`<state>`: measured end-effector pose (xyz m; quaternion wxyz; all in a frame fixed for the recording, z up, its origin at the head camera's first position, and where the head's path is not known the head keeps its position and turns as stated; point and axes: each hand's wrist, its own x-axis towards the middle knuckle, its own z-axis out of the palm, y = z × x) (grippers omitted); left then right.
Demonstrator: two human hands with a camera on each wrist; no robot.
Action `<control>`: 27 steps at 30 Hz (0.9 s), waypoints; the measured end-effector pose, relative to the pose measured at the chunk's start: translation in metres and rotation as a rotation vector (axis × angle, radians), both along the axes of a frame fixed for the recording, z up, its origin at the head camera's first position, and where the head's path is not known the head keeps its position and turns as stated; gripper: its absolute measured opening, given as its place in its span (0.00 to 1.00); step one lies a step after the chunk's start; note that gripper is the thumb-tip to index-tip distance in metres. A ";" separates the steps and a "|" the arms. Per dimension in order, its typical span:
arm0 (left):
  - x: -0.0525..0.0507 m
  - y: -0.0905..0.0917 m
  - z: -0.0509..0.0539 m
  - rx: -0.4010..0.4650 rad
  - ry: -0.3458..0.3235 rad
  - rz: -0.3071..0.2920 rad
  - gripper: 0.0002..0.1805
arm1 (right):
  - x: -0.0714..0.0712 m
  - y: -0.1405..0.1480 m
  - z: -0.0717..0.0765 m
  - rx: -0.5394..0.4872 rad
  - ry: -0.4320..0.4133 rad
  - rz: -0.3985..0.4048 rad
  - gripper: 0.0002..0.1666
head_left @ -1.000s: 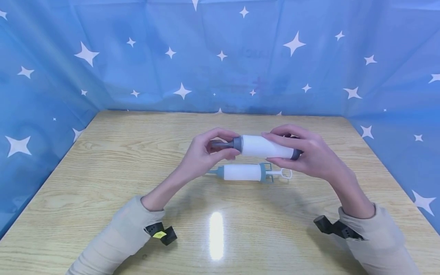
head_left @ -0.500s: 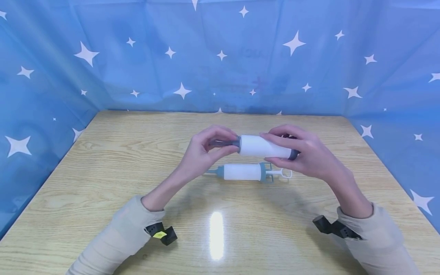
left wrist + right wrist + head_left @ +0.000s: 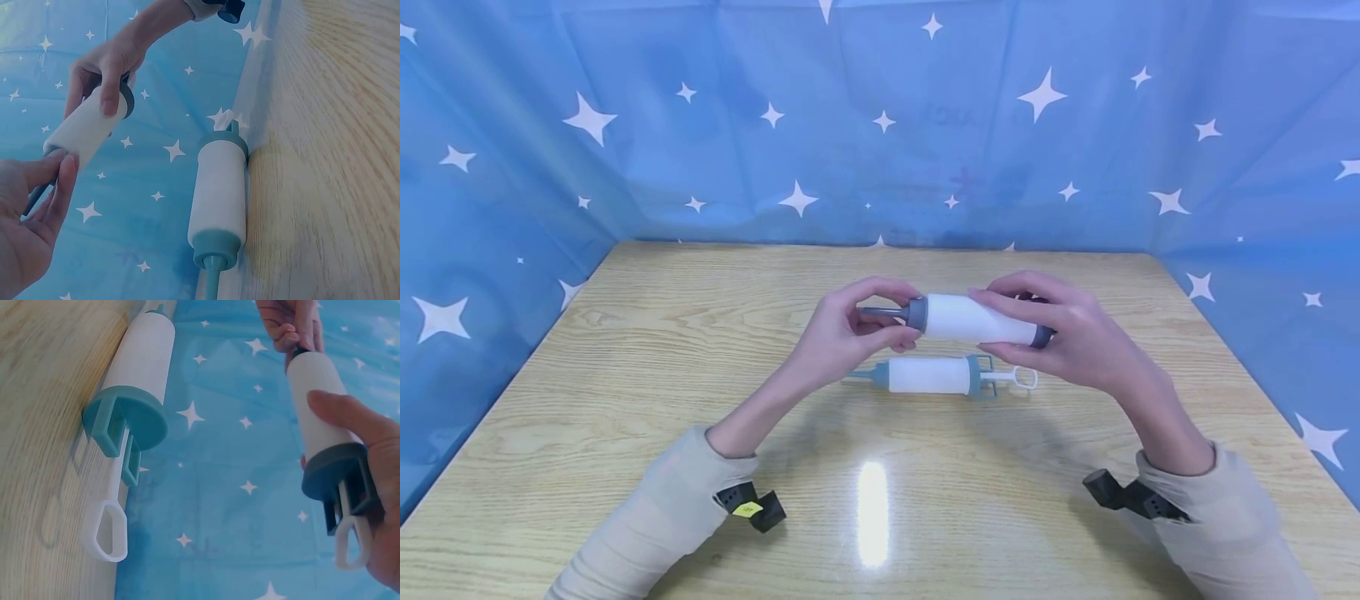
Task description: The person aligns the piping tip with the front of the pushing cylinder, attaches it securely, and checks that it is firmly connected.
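Note:
Above the table, both hands hold a large syringe with a white barrel (image 3: 973,318), a dark grey nozzle cap and a white ring-ended plunger (image 3: 352,540). My left hand (image 3: 842,329) pinches the nozzle cap (image 3: 917,314) between thumb and fingers; its thin tip points left. My right hand (image 3: 1067,329) grips the barrel near the dark grey flange (image 3: 337,465), thumb along the side. A second syringe (image 3: 928,376), white with teal ends, lies on the table just nearer than the held one. Its teal nozzle (image 3: 214,256) points left and its ring handle (image 3: 107,531) points right.
The wood-grain table (image 3: 625,375) carries a bright light reflection (image 3: 872,517) at the front middle. A blue curtain (image 3: 880,125) with white stars surrounds its back and sides. Small black cameras (image 3: 752,506) are strapped over the sleeves at the wrists.
My left fingers have shifted around the nozzle cap, first rising slightly and then lowering again with their grip changed. The right hand and the syringe on the table stay nearly still.

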<state>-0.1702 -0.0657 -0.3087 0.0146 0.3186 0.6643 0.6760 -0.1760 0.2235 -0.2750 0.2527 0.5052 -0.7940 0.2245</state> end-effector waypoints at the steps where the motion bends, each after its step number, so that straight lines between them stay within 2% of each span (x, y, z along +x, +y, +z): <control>1: 0.000 0.000 0.000 0.002 0.004 0.000 0.20 | 0.000 0.000 0.000 -0.001 0.000 0.002 0.32; 11: 0.000 0.002 -0.002 0.100 0.067 0.003 0.09 | -0.001 -0.001 -0.002 0.002 0.018 0.015 0.32; 16: 0.000 0.001 -0.002 0.019 0.054 0.049 0.16 | 0.001 -0.002 -0.001 0.007 0.029 0.012 0.32; 22: -0.001 -0.001 0.000 -0.063 -0.036 -0.007 0.15 | 0.001 -0.001 -0.002 -0.009 0.045 0.020 0.30; 27: 0.000 -0.001 0.001 -0.053 -0.014 -0.003 0.15 | 0.001 -0.002 -0.001 0.000 0.044 0.014 0.31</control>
